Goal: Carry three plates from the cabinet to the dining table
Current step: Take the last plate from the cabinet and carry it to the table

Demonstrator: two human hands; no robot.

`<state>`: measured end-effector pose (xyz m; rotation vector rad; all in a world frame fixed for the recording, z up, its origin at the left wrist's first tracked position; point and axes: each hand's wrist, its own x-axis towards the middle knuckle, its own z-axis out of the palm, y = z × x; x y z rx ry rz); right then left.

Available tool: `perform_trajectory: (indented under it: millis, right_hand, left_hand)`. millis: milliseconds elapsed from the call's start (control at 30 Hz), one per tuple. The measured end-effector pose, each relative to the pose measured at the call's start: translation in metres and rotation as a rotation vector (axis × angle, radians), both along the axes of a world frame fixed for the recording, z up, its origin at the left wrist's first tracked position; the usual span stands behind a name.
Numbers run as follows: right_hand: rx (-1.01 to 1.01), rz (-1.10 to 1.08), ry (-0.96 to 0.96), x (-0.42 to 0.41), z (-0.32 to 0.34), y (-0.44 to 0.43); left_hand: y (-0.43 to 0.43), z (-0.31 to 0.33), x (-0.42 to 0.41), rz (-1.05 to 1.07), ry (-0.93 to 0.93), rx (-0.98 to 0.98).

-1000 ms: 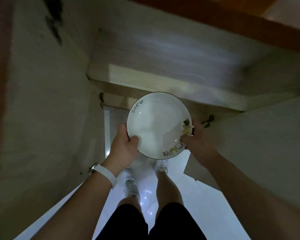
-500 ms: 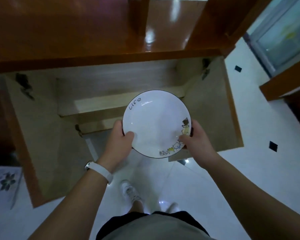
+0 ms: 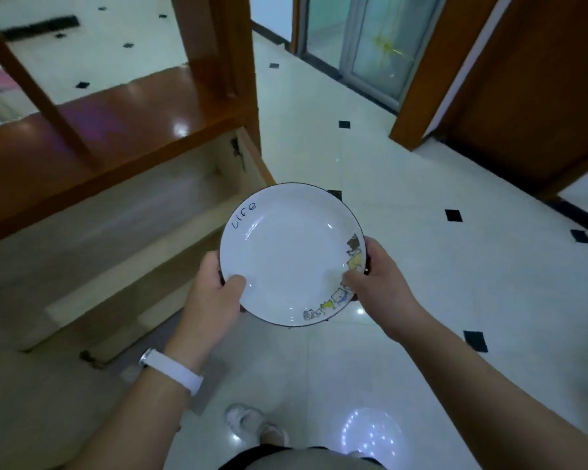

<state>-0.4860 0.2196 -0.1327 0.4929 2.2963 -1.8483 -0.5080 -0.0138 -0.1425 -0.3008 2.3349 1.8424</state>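
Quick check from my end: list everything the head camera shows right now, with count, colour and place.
plate: one visible from above, more may be stacked under it; white, dark rim, cartoon print and the word "Life"; held at centre.
cabinet: one, reddish-brown wood, pale inside, standing open at left.
cabinet door: one, pale inner face, swung open beside the cabinet.
floor: white glossy tiles with small black diamonds.
glass door: one, pale frame, top right.
wooden door frame: brown, right.
shoe: one, white, bottom centre.
wristband: one, white, left wrist.
left hand: grip on plate's left rim.
right hand: grip on plate's right rim.
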Motion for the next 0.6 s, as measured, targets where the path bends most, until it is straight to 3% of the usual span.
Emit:
perform_trajectory:
  millis: [600]
  right_hand:
    - [0.031, -0.656, 0.042, 0.262, 0.022, 0.265]
  left_hand:
    - [0.322, 0.027, 0.127, -0.685, 0.027, -0.02]
